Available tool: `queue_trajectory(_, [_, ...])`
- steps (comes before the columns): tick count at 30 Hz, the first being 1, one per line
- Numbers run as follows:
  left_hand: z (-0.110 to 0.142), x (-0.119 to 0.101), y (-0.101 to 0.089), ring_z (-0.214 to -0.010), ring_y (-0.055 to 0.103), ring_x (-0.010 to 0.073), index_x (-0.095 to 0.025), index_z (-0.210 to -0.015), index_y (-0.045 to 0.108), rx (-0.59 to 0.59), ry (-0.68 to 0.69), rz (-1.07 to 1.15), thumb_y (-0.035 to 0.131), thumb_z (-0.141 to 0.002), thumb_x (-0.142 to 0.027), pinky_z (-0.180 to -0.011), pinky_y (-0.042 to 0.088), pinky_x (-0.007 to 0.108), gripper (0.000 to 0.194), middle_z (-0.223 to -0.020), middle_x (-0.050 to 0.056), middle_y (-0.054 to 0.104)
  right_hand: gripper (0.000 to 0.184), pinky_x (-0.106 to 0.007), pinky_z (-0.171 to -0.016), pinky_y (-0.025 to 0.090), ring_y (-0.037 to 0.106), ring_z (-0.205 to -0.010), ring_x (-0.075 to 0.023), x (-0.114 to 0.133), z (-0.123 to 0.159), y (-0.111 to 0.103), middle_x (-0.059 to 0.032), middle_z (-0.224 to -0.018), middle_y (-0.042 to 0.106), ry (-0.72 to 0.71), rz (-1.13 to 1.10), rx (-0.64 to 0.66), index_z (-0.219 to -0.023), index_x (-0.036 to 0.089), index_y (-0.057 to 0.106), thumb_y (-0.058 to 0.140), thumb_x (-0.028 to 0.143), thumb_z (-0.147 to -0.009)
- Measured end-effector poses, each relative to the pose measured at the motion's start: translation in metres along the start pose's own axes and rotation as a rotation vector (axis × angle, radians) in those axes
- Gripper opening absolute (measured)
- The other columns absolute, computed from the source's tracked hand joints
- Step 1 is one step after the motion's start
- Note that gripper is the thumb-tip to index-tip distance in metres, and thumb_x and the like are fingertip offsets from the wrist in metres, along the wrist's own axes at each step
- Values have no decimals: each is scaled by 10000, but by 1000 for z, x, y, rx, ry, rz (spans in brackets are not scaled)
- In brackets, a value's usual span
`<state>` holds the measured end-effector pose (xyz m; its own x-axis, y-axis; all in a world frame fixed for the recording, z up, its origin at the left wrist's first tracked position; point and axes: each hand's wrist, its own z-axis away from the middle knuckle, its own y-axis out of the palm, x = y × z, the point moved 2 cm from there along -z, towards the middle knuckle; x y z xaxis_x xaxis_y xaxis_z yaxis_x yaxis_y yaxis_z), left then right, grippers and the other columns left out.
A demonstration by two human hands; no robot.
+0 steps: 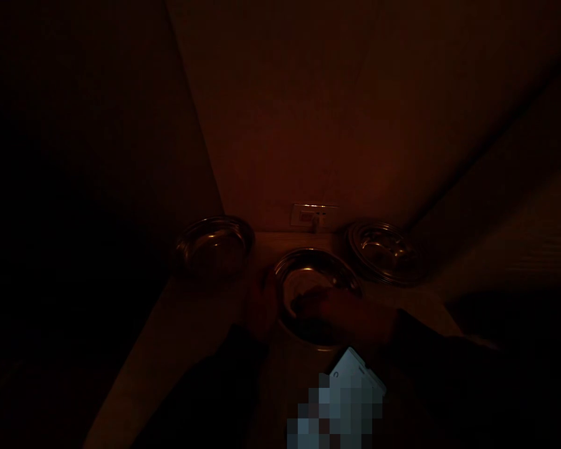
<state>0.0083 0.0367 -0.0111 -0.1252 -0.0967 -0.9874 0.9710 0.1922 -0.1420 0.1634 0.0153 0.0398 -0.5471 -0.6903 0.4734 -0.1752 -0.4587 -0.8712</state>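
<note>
Your left hand (262,305) flanks the round, shiny metal dish (308,275); your right hand (348,312) overlaps it (both grips too dark to tell).

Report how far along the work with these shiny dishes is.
Possibly done: the right-hand dish, apparently a stack, stands apart, untouched. In hand: the middle dish, with the left hand at its side and the right hand over its inside. Possibly left: the left-hand dish, also untouched. It is too dark to see their contents, so which side is finished stays uncertain.
</note>
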Motion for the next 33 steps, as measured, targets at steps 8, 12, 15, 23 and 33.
queue_trajectory(8, [-3, 0, -5, -1002, 631, 230, -115, -1047, 675, 28, 41, -67, 445, -866, -315, -904, 458, 345, 355, -1069, 107, 703, 351, -343, -904, 453, 596, -1081, -241, -15, -27, -1, -135, -1190, 637, 158, 231, -98, -1124, 157, 627, 562, 92, -785])
queue_trajectory(12, [-3, -1, -5, -1002, 637, 225, -146, -1066, 678, 81, 47, -46, 431, -879, -330, -883, 473, 339, 361, -1077, 88, 705, 332, -336, -842, 479, 624, -1031, -256, -36, -15, -10, -148, -1160, 648, 279, 305, -97, -1126, 145, 625, 532, 114, -809])
queue_trajectory(15, [-2, -3, -4, -1003, 638, 231, -135, -1062, 680, 60, 32, -58, 434, -880, -334, -887, 472, 345, 365, -1079, 100, 703, 343, -348, -868, 469, 610, -1056, -261, -41, -6, -12, -154, -1180, 637, 294, 297, -111, -1125, 137, 635, 502, 85, -814])
queue_trajectory(23, [-1, -2, -4, -985, 641, 238, -132, -1058, 676, 31, 22, -43, 443, -869, -366, -869, 477, 341, 381, -1077, 105, 703, 429, -341, -967, 415, 553, -1146, -228, -19, -22, -2, -127, -1209, 630, 162, 112, -159, -1161, 141, 629, 532, 30, -758])
queue_trajectory(33, [2, -7, -5, -967, 640, 238, -138, -1025, 682, 42, -3, -47, 431, -871, -383, -848, 478, 342, 383, -1033, 89, 714, 309, -259, -820, 464, 648, -954, -185, -13, 19, -9, -78, -1058, 696, 190, 55, 62, -1045, 207, 680, 557, 80, -792])
